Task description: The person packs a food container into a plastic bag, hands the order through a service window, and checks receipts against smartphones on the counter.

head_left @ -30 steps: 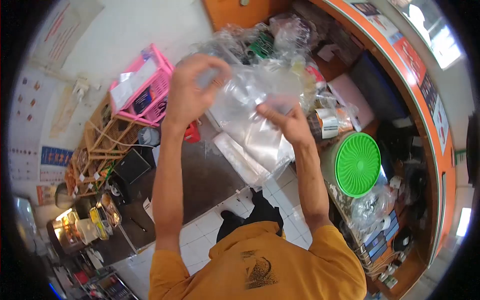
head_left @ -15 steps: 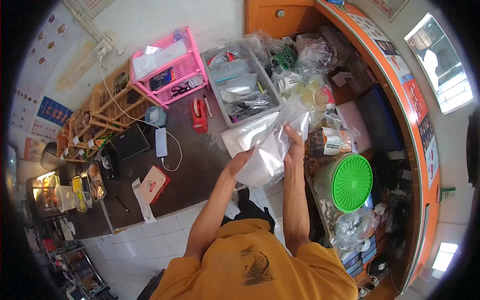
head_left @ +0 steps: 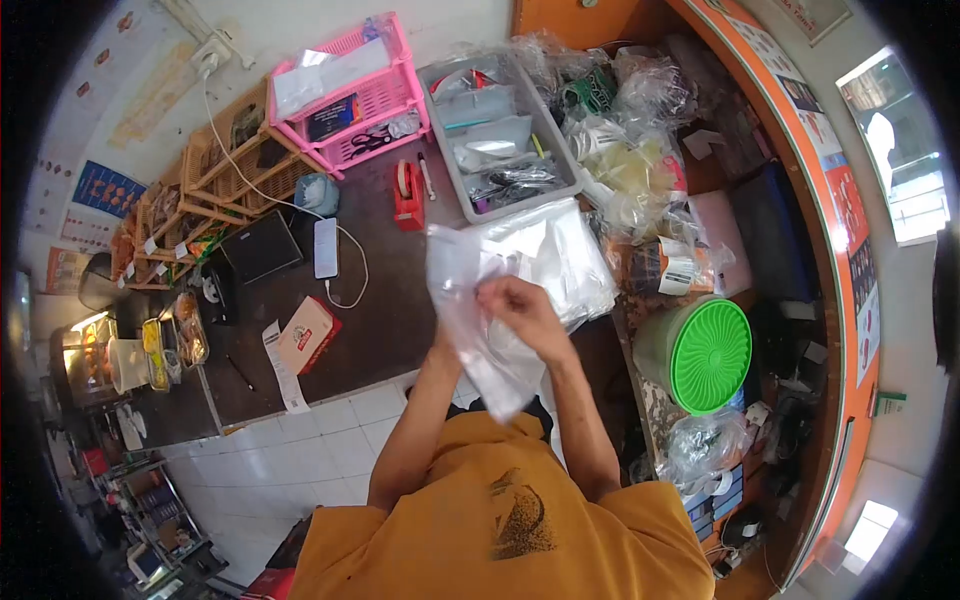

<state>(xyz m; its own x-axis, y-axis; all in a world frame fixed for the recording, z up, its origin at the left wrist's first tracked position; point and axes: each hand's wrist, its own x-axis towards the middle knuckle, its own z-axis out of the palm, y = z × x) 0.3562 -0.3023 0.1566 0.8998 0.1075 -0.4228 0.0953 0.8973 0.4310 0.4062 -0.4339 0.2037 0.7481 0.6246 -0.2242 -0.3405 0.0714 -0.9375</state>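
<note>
The left hand point(head_left: 445, 352) seems to hold the lower left side of a floppy, translucent plastic bag point(head_left: 470, 335); the film hides its fingers. The right hand point(head_left: 528, 318) is curled narrow against the bag's face, fingertips bunched near its middle; blur leaves it unclear whether that grip pinches the film.

The bag hangs tilted in the air before the front edge of the dark, smooth-topped bench point(head_left: 395, 300), a soft corner pointing down. This one sheet is off the pile and looks flat, with nothing visible inside; its mouth cannot be made out, so whether it is opened cannot be told.

Just beyond, toward the bench's right end, lies a glossy, slippery-looking stack of clear plastic bags point(head_left: 565, 255), many left there. Behind it stands a grey rectangular hard-plastic tray point(head_left: 527, 206) of packets. To its left sits a shiny red tape dispenser point(head_left: 408, 198), and near the back edge a pink latticed plastic basket point(head_left: 405, 97). Right of the stack, well apart, is a round green lid point(head_left: 712, 355) with swirling ribs.
</note>
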